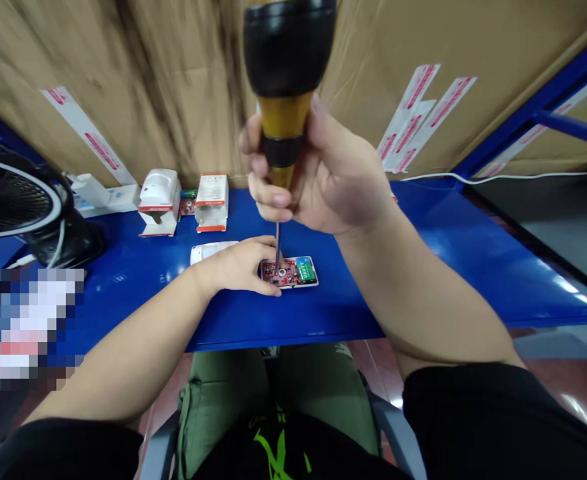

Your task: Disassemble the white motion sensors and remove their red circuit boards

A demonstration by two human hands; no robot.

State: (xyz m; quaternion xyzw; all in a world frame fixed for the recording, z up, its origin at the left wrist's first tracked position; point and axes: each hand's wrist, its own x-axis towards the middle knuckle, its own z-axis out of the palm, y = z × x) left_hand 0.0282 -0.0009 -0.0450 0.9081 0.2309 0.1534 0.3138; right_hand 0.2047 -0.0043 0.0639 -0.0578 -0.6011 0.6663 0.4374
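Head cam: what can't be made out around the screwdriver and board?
Head view:
- screwdriver: butt end cut off by the top edge.
- Red circuit board: left end hidden by the left hand.
- Bit tip: too small to tell whether it meets a screw.
- Green part: printing too small to read.
- Lower-left object: pixelated, unidentifiable.

1. My screwdriver handle (284, 87): black, banded yellow.
2. Circuit board (278, 273): red, with a green block at one end.
3. Workbench (453, 280): glossy blue.
4. Packing tape (426, 117): white, printed red, on tan cardboard (173, 80).
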